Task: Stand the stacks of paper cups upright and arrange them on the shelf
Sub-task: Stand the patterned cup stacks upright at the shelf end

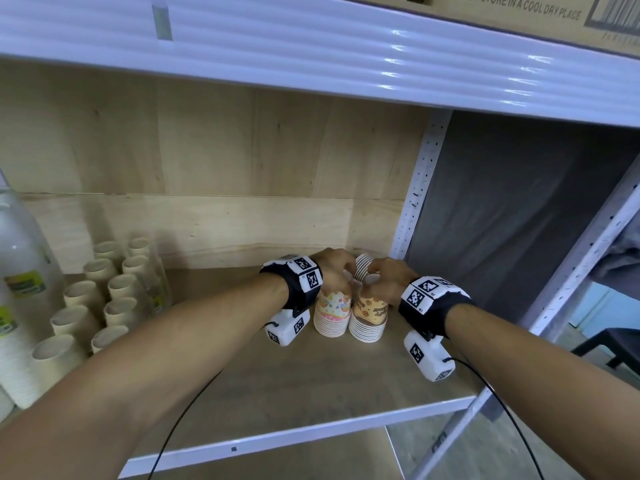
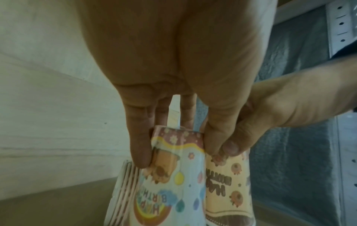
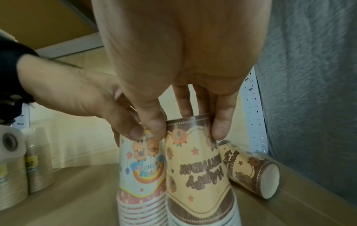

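Head view shows both hands (image 1: 360, 277) grasping the tops of two upside-down cup stacks (image 1: 349, 315), probably to steady them side by side, while another stack (image 3: 251, 169) lies at 2 o'clock

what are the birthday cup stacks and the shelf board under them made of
The rainbow-print cup stack and the brown-print cup stack look like printed paper, slightly glossy, with thin rolled rims nested at the base. The shelf board looks like matt wood or fibreboard; its white front edge looks like painted metal.
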{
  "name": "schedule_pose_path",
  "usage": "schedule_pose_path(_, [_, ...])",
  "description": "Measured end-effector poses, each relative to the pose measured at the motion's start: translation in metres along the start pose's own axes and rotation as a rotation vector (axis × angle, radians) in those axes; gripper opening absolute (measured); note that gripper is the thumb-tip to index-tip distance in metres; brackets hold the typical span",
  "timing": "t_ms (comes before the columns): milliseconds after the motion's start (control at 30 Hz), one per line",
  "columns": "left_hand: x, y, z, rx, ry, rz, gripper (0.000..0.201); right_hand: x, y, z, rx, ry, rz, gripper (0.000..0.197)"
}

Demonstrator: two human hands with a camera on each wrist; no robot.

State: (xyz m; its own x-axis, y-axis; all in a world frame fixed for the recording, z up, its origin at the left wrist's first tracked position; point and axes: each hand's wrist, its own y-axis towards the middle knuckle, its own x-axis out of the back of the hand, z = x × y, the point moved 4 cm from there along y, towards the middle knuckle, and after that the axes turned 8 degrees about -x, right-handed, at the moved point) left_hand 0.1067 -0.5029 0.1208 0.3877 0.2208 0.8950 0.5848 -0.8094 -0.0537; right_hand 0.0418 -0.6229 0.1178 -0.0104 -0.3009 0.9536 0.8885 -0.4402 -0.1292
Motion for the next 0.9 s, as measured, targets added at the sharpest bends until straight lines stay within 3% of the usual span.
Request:
schedule_pose_path(133, [0.003, -0.002, -0.003, 0.016, 0.039, 0.03, 0.042, 0.002, -0.003, 0.004, 0.014, 0.016, 0.032, 0.043])
schedule_pose_path(333, [0.008, -0.009, -0.002, 0.038, 0.095, 0.078, 0.043, 0.003, -0.005, 0.014, 0.045, -0.045, 0.03, 0.017])
schedule_pose_path(467, [0.013, -0.015, 0.004, 0.062, 0.137, 0.122, 0.043, -0.006, 0.009, 0.018, 0.07, -0.026, 0.036, 0.046])
schedule_pose_path(600, [0.021, -0.025, 0.013, 0.098, 0.202, 0.157, 0.044, -0.007, 0.001, 0.036, 0.126, -0.067, 0.014, 0.033])
schedule_pose_path(900, [0.043, -0.062, 0.042, 0.217, 0.301, 0.233, 0.049, -0.018, -0.004, 0.078, 0.23, -0.02, 0.057, 0.032])
